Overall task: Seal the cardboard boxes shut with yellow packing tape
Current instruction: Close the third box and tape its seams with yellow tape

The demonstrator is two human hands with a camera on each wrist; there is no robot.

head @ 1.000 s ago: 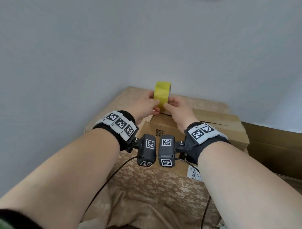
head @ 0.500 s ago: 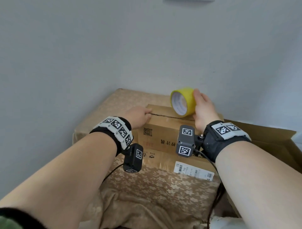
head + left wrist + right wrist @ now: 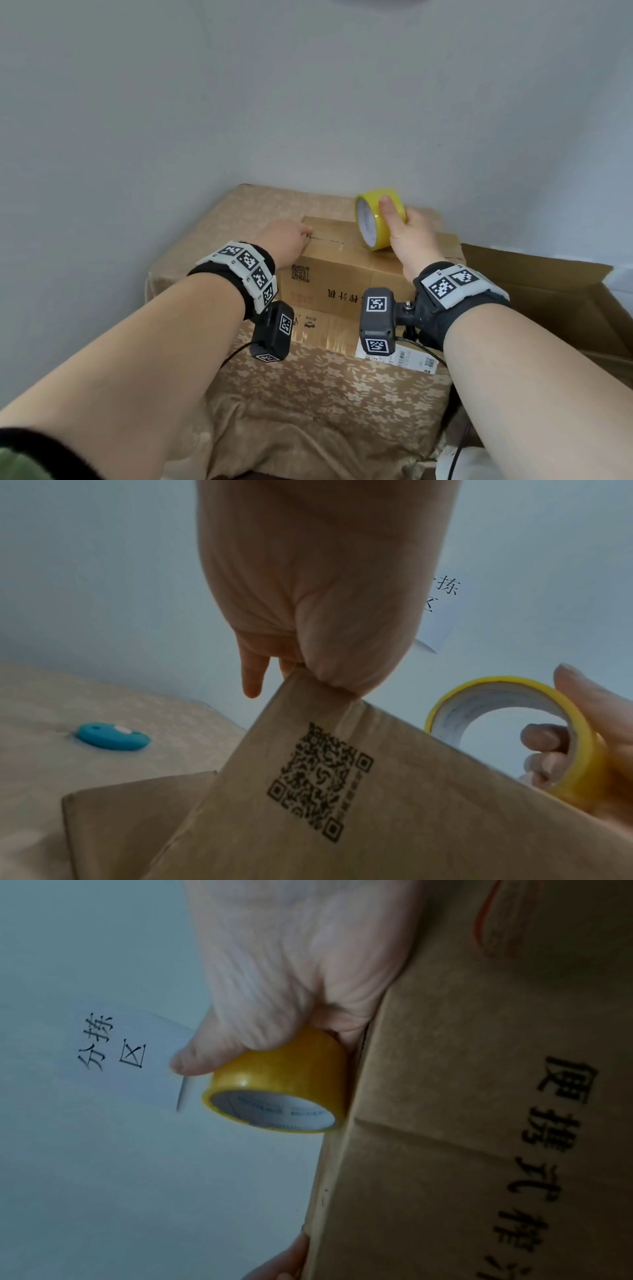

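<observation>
A brown cardboard box [image 3: 342, 274] with a printed code on its side lies on a cloth-covered stand. My left hand [image 3: 291, 234] presses on the left end of the box top, fingertips at the dark centre seam; the left wrist view shows the hand [image 3: 308, 615] bearing on the box [image 3: 411, 804] at its upper edge. My right hand [image 3: 407, 229] grips the yellow tape roll [image 3: 373, 222], thumb over the rim, fingers through the core. The roll stands on edge on the box top, right of the left hand. From the right wrist, the roll [image 3: 284, 1069] touches the box edge [image 3: 479, 1123].
The patterned beige cloth [image 3: 308, 387] covers the stand. A flat cardboard piece [image 3: 325, 332] with a label lies under the box. An open carton [image 3: 548, 291] stands at the right. A blue round object [image 3: 113, 739] lies on the cloth at left. The wall is close behind.
The two hands were together at the roll; the right hand has carried the roll rightward along the box top, while the left hand stays pressed at the left end.
</observation>
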